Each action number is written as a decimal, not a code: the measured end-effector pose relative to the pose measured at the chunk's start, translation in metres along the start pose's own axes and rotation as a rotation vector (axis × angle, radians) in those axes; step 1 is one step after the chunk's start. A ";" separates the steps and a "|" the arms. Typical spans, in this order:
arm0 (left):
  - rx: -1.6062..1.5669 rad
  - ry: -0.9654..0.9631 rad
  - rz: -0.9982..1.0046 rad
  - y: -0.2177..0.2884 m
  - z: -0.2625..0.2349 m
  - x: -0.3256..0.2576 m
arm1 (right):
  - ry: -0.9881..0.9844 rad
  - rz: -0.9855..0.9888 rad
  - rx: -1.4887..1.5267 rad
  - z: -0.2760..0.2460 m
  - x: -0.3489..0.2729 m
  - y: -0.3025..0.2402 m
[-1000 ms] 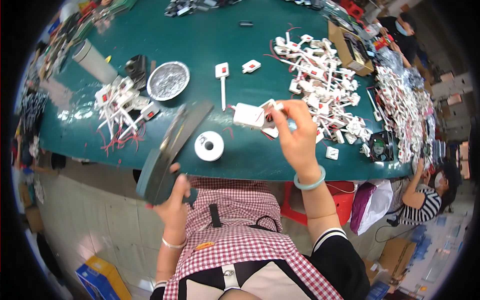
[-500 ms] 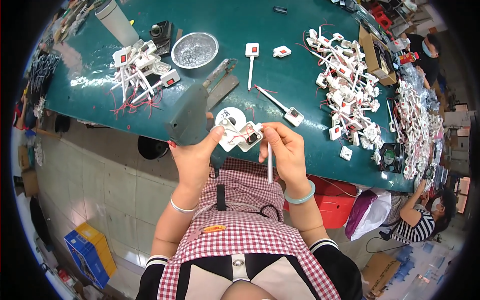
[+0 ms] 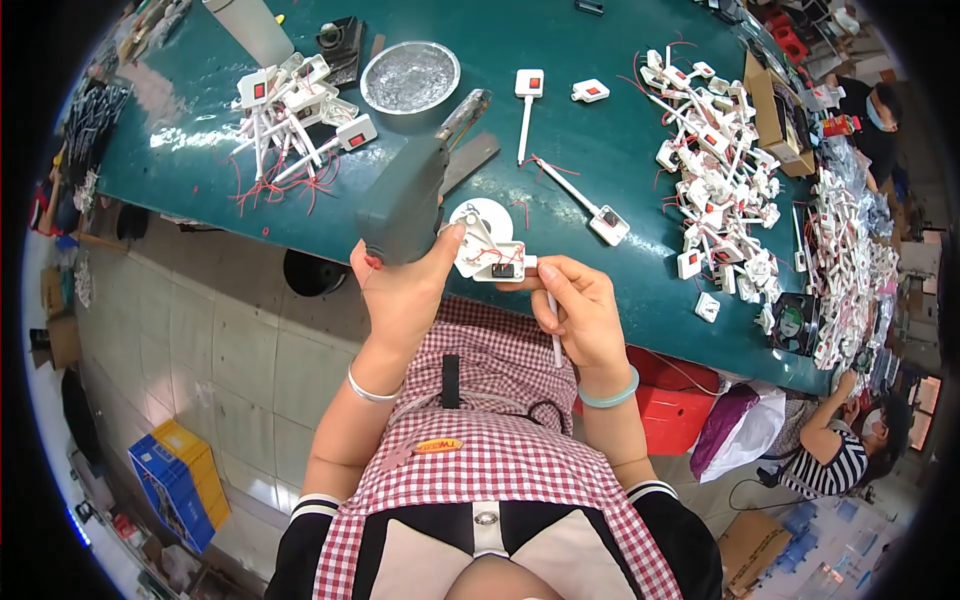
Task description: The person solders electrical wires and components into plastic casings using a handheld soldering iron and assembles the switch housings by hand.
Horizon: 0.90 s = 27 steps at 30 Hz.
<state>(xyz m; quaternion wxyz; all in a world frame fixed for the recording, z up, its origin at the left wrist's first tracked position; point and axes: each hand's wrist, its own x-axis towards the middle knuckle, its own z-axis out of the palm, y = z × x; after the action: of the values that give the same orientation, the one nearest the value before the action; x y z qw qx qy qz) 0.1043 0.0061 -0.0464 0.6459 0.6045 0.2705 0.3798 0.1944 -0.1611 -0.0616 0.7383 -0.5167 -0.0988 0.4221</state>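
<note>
My left hand [image 3: 410, 285] is closed round a dark grey gun-shaped tool [image 3: 402, 205], whose long metal tip points away from me over the table. Its thumb lies against the edge of an open white plastic casing [image 3: 508, 256] with thin red wires and a small black part inside. At the casing's neck, my right hand [image 3: 585, 305] pinches with thumb and fingers. A thin white tube [image 3: 557, 335] hangs from those same fingers; whether it joins the casing I cannot tell. Just behind the casing is a white disc [image 3: 485, 215], partly covered by it.
White casings with red switches lie in a heap [image 3: 715, 190] on the right and a smaller pile [image 3: 295, 110] on the left. Further off stands a metal bowl [image 3: 410, 78] with silvery contents. Two stemmed casings lie ahead. A red stool [image 3: 670, 405] is below the table's edge; co-workers sit at right.
The casing has turned from tilted to nearly level, its wired side facing me. Both hands have shifted slightly right in view, and the table's things have moved too as the view swung.
</note>
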 end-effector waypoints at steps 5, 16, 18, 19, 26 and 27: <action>0.207 -0.141 0.016 -0.004 -0.007 0.010 | 0.012 0.077 -0.051 -0.005 -0.001 -0.001; 0.173 -0.258 -0.104 -0.002 -0.005 0.030 | 0.009 0.106 -0.296 0.005 0.005 -0.009; 0.121 -0.255 -0.103 -0.001 -0.004 0.035 | -0.058 0.201 -0.200 0.001 0.008 -0.007; 0.134 -0.281 -0.136 0.000 -0.004 0.038 | -0.060 0.202 -0.201 0.000 0.009 -0.004; 0.270 -0.441 -0.129 -0.005 -0.002 0.057 | 0.021 0.093 -0.331 0.002 0.015 0.009; 0.269 -0.440 -0.130 -0.004 -0.001 0.059 | 0.078 -0.058 -0.430 0.003 0.015 0.012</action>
<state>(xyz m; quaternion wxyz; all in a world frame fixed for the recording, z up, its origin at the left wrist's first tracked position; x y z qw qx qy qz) 0.1376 0.0548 -0.0442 0.6261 0.7343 0.2097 0.1577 0.1957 -0.1462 -0.0749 0.6262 -0.6752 -0.1727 0.3495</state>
